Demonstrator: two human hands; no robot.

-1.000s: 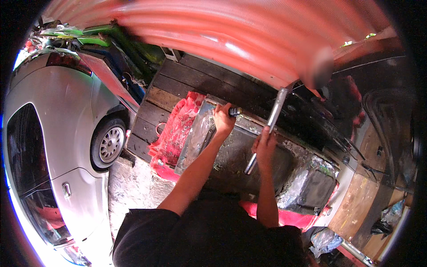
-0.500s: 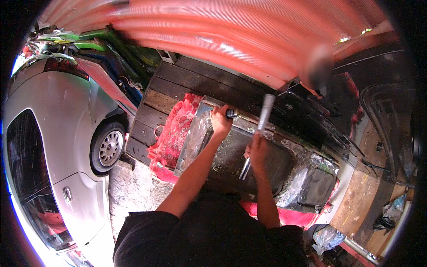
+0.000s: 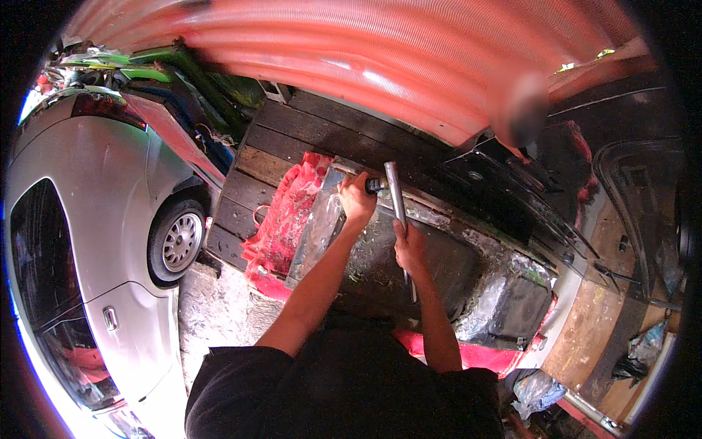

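A dark, scuffed metal panel (image 3: 446,271) lies in front of me, with loose flakes and debris on it and bare silvery patches. My left hand (image 3: 357,200) is closed around a tool with a black handle (image 3: 375,186) over the panel's far left part; the tool's working end cannot be made out. My right hand (image 3: 411,250) is wrapped round the middle of a long silver metal bar (image 3: 395,189). The bar's upper end is right beside the black handle; whether they touch, I cannot tell. Its thinner lower end extends below my fist.
The panel rests on red cloth (image 3: 281,227) over a dark plank bench (image 3: 256,167). A silver car (image 3: 121,241) stands at left. Corrugated red sheeting (image 3: 329,62) spans the back. Black body parts (image 3: 504,179) lie at right, with plastic bags (image 3: 540,394) at lower right.
My right hand has swung the bar leftward, bringing its upper end from well right of the black handle to right beside it. My left hand has barely shifted.
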